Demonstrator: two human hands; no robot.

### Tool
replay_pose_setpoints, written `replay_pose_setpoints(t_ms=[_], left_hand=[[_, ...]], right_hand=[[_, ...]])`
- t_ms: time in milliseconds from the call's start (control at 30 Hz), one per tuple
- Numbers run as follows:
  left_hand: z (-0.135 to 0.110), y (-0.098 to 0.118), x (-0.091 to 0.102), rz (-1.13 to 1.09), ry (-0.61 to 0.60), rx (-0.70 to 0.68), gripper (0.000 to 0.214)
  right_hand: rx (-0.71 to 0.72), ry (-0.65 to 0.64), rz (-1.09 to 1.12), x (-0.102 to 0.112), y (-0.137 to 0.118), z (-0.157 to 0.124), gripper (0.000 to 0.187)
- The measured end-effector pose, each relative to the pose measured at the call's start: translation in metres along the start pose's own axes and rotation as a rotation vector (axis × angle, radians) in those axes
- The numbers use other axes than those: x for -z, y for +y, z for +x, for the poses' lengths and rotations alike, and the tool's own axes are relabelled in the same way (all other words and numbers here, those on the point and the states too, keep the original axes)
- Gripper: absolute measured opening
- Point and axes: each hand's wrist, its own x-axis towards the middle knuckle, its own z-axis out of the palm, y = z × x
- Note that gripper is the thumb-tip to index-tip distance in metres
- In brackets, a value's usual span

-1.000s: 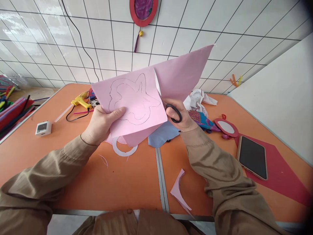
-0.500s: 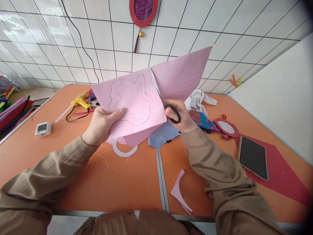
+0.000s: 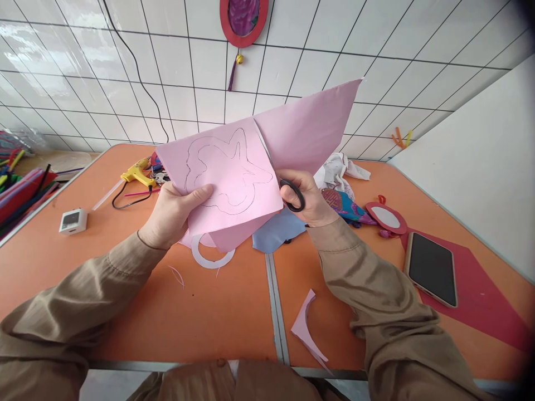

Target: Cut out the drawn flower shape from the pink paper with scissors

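Head view, forward-down, close above table (image 3: 217, 312)

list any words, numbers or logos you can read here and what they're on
None can be read.
pink paper in the left hand: only a pencilled outline, no words.
scissors in the right hand: no mark visible.
small white device: display too small to read.
phone: screen dark.
wall ornament: pattern blurred, nothing legible.

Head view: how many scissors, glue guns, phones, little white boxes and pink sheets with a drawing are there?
Scissors: 1
Glue gun: 1
Phone: 1
Little white box: 1
Pink sheet with a drawing: 1
Total: 5
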Motion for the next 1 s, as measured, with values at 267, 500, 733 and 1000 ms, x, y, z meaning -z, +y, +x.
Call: replay_pose_setpoints(t_ms=[267, 500, 733, 1000], left_hand=[[-0.002, 0.002, 0.0, 0.016, -0.009, -0.002, 0.025], [0.0, 0.004, 0.0, -0.009, -0.006, -0.028, 0.026], [-0.002, 0.008, 0.0, -0.051, -0.033, 0.01, 0.016], [0.002, 0.003, 0.003, -0.01, -0.026, -0.051, 0.023]], right_hand=[[0.017, -0.023, -0.037, 0.001, -0.009, 0.005, 0.047], [-0.025, -0.044, -0.05, 0.004, -0.01, 0.01, 0.049], [0.0, -0.033, 0.0, 0.004, -0.007, 0.012, 0.043], [-0.009, 0.006, 0.057, -0.004, -0.007, 0.013, 0.045]])
